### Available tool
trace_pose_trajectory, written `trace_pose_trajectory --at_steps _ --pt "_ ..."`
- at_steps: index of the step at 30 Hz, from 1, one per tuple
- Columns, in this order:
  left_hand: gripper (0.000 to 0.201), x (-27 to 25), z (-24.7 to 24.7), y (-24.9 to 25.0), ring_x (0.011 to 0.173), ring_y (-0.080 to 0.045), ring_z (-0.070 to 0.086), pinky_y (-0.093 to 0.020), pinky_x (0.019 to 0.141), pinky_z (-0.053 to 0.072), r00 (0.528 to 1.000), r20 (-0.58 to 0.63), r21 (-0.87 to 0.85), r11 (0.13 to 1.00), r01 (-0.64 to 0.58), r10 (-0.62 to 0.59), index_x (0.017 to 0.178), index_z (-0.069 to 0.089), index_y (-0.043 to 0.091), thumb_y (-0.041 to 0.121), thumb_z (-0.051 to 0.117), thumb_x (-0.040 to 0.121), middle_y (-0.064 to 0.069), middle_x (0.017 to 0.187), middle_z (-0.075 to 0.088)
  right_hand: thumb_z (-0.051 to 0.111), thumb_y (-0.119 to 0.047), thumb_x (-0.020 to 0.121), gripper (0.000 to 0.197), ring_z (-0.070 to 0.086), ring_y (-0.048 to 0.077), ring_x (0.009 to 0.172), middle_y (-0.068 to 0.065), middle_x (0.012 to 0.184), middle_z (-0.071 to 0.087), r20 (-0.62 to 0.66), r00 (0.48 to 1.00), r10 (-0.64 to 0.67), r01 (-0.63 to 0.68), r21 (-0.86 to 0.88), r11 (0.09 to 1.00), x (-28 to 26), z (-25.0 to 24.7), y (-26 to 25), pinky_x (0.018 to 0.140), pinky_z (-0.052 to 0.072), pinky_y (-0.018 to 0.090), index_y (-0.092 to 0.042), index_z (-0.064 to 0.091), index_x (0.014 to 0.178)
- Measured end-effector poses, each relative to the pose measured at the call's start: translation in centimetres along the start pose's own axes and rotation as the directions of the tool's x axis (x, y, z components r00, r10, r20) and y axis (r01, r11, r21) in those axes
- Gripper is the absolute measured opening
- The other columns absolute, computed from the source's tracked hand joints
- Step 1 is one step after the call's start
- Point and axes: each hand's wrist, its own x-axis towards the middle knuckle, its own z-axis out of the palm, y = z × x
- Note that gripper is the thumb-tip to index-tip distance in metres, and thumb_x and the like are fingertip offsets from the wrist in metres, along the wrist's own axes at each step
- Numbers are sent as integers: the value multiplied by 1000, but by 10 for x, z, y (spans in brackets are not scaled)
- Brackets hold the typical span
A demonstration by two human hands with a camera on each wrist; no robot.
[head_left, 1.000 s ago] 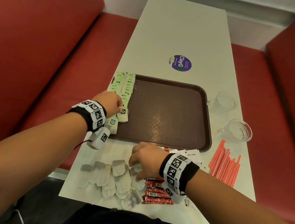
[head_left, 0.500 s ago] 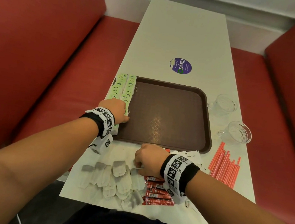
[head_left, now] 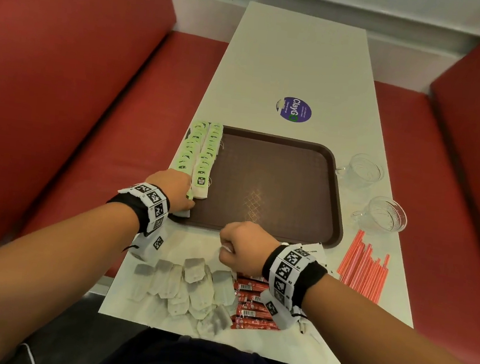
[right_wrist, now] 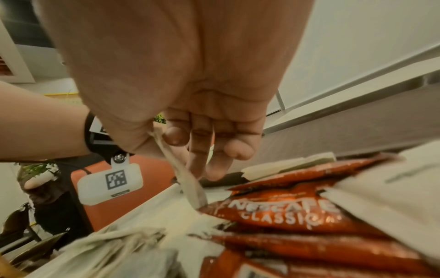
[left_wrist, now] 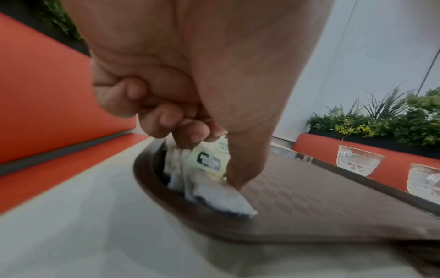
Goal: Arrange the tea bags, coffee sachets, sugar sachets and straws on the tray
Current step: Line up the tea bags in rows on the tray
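Observation:
A brown tray lies mid-table with two rows of green-tagged tea bags along its left edge. My left hand sits at the near end of those rows and pinches a few tea bags standing on the tray's corner. My right hand is curled just before the tray's near rim, pinching one tea bag between thumb and forefinger. Loose tea bags, red coffee sachets, white sugar sachets and red straws lie on the table.
Two glass cups stand right of the tray. A purple round sticker marks the table beyond it. Red bench seats run along both sides. The table's near edge is close behind the sachets.
My right hand closed on a tea bag from the loose pile and rose toward the tray's near rim. My left hand shifted onto the near end of the tea bag rows.

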Motion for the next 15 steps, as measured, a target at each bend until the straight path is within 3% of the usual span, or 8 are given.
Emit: trace_pose_trajectory --at_steps 4,6,7,9,11,13,15 --pt "40 -16 -11 -1 76 -19 56 -30 59 40 994 -76 -50 995 -85 81 83 48 26 63 63 83 5 83 59 55 -18 81 10 57 23 78 3 88 64 -55 997 46 -42 77 996 0 -5 4 74 51 37 -15 58 72" --pt "38 -30 -14 2 72 -14 56 -29 58 38 972 -102 -139 965 -222 209 80 50 28 63 64 82 8 78 60 53 -23 78 20 57 16 74 -1 91 69 -88 994 67 -55 135 989 0 -5 9 73 52 31 -15 69 85" --pt "36 -39 -15 5 71 -11 56 -28 58 39 951 -83 -174 935 -309 299 80 53 29 63 65 81 9 77 60 53 -23 77 22 54 13 68 -4 84 68 -101 992 75 -58 157 986 0 -4 10 69 51 29 -14 71 88" --pt "36 -60 -13 12 73 -8 58 -27 63 46 883 8 -200 866 -459 470 83 58 30 64 68 77 12 78 61 57 -18 80 11 47 12 56 -6 66 59 -118 988 100 -77 180 981 -1 -7 9 60 46 29 -11 65 77" --pt "39 -80 -4 20 75 -6 57 -29 69 50 820 121 -158 826 -541 560 86 59 31 67 69 74 13 82 61 57 -16 81 19 44 19 55 2 61 54 -128 984 126 -99 197 975 -2 -8 8 55 41 32 -15 47 65" --pt "46 -93 9 27 75 -7 56 -31 68 51 792 208 -81 817 -571 574 86 59 30 72 68 69 13 84 60 56 -16 83 28 40 20 54 4 59 48 -130 982 136 -105 224 969 -2 -9 8 52 36 31 -20 36 63" --pt "50 -99 21 29 75 -11 57 -32 66 50 796 240 -21 823 -568 555 86 57 29 75 65 67 12 85 59 55 -15 84 30 36 17 53 1 59 43 -125 982 141 -105 255 961 -1 -9 8 51 33 30 -20 33 64"
